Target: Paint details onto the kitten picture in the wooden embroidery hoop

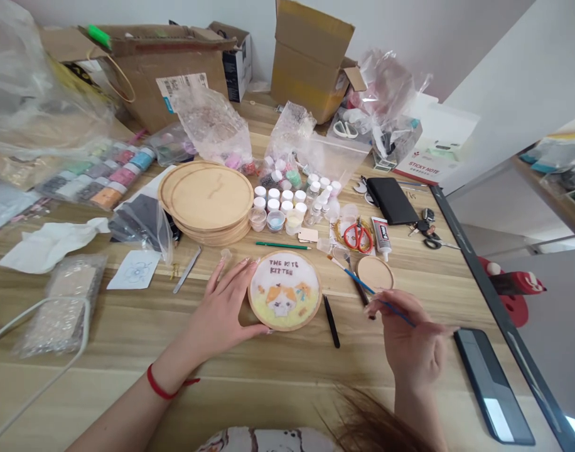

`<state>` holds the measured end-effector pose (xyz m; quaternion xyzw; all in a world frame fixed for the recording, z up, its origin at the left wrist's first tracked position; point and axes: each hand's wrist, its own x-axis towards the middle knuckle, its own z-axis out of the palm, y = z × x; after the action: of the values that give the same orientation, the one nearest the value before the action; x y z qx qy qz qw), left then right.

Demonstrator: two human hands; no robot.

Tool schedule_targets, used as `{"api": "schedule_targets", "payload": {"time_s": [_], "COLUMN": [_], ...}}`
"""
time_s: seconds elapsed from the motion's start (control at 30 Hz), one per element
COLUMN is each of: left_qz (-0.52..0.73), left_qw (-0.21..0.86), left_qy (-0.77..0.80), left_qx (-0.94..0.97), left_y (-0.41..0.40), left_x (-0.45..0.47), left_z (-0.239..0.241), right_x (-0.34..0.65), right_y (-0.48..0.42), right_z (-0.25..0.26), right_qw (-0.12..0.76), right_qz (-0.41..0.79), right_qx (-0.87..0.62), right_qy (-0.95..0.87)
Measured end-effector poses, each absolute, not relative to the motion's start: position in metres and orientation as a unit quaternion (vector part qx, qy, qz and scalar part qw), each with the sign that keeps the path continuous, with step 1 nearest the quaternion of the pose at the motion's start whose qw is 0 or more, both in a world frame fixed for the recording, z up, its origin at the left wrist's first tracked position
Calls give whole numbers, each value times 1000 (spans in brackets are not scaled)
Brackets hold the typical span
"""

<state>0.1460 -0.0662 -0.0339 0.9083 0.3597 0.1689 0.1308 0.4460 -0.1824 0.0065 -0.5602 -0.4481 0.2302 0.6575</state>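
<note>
My left hand lies on the table and grips the left rim of a round wooden hoop, its fingers spread and its thumb along the lower edge. The hoop holds a painted picture of an orange and white kitten under lettering that ends in "KITTEN". My right hand is to the right of the hoop, pinching a thin blue-handled paintbrush. Black tweezers lie between the hoop and my right hand. A small plain wooden disc sits just beyond the brush.
A stack of wooden discs and several small paint jars stand beyond the hoop. Red-handled scissors, a glue tube and a dark tablet lie to the right. Plastic bags and cardboard boxes crowd the back.
</note>
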Motion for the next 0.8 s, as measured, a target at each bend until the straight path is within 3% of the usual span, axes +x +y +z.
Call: {"api": "schedule_targets", "payload": {"time_s": [0.37, 0.63, 0.8], "left_qz": [159, 149, 156], "left_qw": [134, 156, 170], "left_qy": [355, 388, 410], "left_qx": [911, 896, 883], "left_y": [-70, -72, -72], "left_x": [151, 164, 171], "left_z": [-32, -33, -33], "right_x": [447, 448, 451], "right_y": [-180, -183, -184], "right_z": [-11, -16, -19], "right_qw": [628, 429, 405], "right_qz": [90, 104, 65], "right_qx": [-587, -595, -614], "right_qy": [-503, -672, -674]}}
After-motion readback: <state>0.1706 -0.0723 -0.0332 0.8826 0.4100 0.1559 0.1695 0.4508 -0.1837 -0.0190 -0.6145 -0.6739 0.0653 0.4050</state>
